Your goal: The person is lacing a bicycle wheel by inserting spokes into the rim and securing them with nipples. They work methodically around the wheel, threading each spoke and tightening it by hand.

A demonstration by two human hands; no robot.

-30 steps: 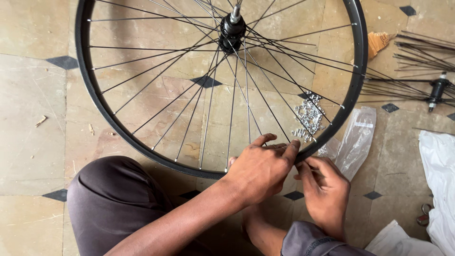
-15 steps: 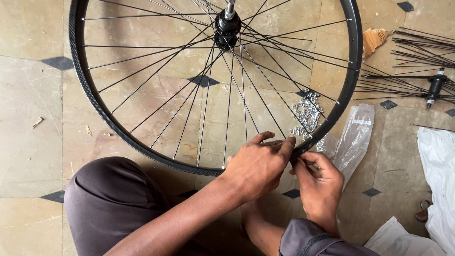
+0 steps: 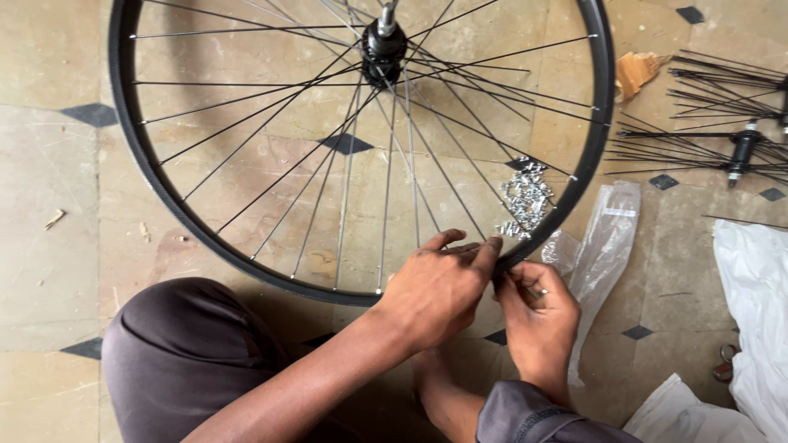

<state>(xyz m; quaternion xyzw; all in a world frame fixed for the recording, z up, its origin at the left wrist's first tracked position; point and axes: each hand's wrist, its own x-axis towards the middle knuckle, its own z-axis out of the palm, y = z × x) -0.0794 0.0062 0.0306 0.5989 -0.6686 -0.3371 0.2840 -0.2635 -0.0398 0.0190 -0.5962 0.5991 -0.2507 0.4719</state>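
Note:
A black bicycle wheel rim [image 3: 168, 197] with thin steel spokes and a black hub [image 3: 384, 45] stands in front of me over a tiled floor. My left hand [image 3: 435, 287] pinches the near part of the rim where a spoke meets it. My right hand [image 3: 533, 316] is just to its right, fingers closed on a small part at the rim's outer edge. A pile of small silver spoke nipples [image 3: 525, 197] lies on the floor inside the wheel, just above my hands.
A clear plastic bag [image 3: 607, 246] lies right of the rim. Loose black spokes and a second hub [image 3: 743, 148] lie at far right. White plastic sheeting [image 3: 755, 303] is at right. My knee in dark trousers [image 3: 180, 353] is at lower left.
The wheel has turned and slid slightly to the left in view. Both hands stay pinched at the same spot on the rim's near edge.

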